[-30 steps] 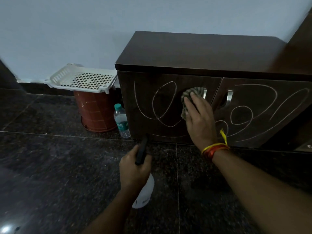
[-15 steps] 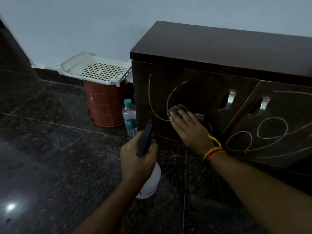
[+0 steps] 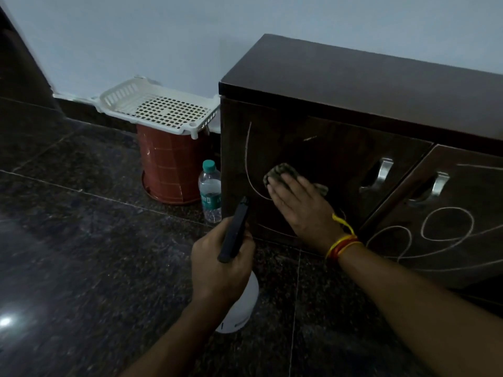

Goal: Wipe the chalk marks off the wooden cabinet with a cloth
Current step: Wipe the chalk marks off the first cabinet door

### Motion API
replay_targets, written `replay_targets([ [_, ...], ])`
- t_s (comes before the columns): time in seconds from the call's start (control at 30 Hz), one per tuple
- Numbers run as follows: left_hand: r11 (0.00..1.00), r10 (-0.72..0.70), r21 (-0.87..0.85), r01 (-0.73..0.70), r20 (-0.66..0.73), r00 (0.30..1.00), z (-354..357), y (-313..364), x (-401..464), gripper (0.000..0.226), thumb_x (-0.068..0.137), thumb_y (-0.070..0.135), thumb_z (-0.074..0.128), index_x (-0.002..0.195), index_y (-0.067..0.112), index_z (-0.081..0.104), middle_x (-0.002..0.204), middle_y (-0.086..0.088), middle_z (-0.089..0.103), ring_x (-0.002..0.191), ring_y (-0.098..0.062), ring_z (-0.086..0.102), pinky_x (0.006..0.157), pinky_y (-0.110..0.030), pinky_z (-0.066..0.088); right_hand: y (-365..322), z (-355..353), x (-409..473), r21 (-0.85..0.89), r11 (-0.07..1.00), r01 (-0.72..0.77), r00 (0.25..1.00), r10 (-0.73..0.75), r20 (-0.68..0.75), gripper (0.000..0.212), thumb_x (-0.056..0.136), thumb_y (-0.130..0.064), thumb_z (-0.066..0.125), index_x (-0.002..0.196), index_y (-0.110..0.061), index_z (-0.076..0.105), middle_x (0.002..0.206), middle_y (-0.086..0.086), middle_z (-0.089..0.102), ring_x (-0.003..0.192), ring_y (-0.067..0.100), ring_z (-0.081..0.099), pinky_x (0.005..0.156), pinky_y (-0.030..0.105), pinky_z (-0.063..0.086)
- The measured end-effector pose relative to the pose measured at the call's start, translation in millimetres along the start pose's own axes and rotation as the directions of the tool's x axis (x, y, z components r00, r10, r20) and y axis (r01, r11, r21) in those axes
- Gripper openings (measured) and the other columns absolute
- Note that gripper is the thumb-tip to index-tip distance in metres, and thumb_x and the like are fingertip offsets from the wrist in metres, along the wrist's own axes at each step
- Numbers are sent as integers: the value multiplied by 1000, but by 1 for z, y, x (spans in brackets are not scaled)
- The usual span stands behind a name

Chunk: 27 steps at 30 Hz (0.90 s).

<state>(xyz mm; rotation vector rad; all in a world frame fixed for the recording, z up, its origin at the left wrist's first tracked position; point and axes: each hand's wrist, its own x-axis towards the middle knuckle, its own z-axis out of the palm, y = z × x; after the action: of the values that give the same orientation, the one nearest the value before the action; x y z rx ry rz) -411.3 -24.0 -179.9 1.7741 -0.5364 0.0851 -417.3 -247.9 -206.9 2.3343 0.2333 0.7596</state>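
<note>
A dark wooden cabinet (image 3: 353, 85) stands on the floor with two doors. On the left door a curved white chalk line (image 3: 249, 164) remains at the left edge. My right hand (image 3: 302, 210) presses a grey checked cloth (image 3: 281, 171) flat against that door with straight fingers. White chalk loops (image 3: 446, 227) cover the right door. My left hand (image 3: 221, 263) grips a white spray bottle (image 3: 239, 308) by its black head, low in front of the cabinet.
A clear water bottle (image 3: 211, 191) with a green cap stands at the cabinet's left corner. Behind it a white perforated tray (image 3: 160, 110) lies on an upturned red bucket (image 3: 168, 170). Two metal handles (image 3: 382, 172) sit on the doors. The floor is dark polished stone.
My right hand has swept the cloth down and left across the left door, and the chalk loops there are mostly gone. The view has shifted left and closer.
</note>
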Motion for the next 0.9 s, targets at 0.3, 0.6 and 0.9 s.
replay_targets([
  [0.3, 1000, -3, 21, 4, -26, 1000, 0, -5, 3, 13, 82, 25, 56, 76, 14, 61, 53, -9, 53, 46, -26, 47, 44, -35, 33, 47, -20, 47, 46, 977, -207, 940, 212, -266, 43, 98, -3, 39, 141, -4, 37, 147, 15, 41, 137, 34, 29, 118, 43, 12],
  [0.6, 998, -27, 48, 29, -28, 999, -8, -11, 4, 16, 81, 23, 57, 80, 8, 62, 58, -12, 58, 51, -26, 51, 47, -37, 38, 7, -2, 15, -30, 1000, 5, 1000, -5, -18, 48, 96, -9, 36, 143, -5, 33, 150, 11, 37, 137, 32, 36, 115, 44, 22],
  [0.9, 999, -19, 37, 22, -67, 998, -9, -11, 16, 23, 84, 25, 55, 82, 3, 62, 58, -14, 57, 51, -29, 52, 48, -45, 39, 25, -20, 84, 44, 977, -209, 933, 212, -289, 49, 95, 0, 47, 142, -5, 36, 148, 14, 38, 137, 35, 31, 117, 44, 16],
])
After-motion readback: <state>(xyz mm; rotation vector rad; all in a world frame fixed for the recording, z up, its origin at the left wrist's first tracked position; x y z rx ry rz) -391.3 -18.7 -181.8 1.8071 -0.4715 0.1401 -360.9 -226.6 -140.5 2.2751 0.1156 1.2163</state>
